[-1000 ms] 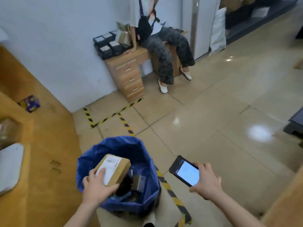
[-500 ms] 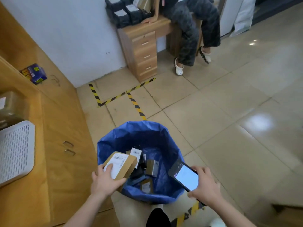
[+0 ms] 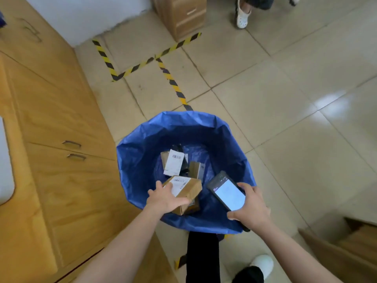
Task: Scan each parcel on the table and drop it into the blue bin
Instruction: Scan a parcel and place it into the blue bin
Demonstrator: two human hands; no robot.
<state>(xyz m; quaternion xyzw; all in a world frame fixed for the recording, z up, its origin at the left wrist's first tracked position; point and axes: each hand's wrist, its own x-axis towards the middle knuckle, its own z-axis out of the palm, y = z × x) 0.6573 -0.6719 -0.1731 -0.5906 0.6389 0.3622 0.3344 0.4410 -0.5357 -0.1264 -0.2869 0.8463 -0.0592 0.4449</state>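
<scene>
A wooden cabinet [image 3: 61, 123] with metal handles is standing just left of the crinkled blue bin [image 3: 134, 160]. The left hand [image 3: 166, 199] is gripping a brown cardboard parcel [image 3: 189, 189] inside the bin's near edge. Its fingers [image 3: 169, 187] are spreading over the white label, above smaller labelled parcels [image 3: 175, 164]. The right hand [image 3: 253, 210] is curling round a black scanner [image 3: 226, 190] with a glowing screen, over the bin's right rim.

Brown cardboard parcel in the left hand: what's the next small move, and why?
Probably open the left hand and let the brown cardboard parcel drop: it already hangs inside the rim of the blue bag-lined bin, over other parcels, and the right hand holds the black handheld scanner aside.
</scene>
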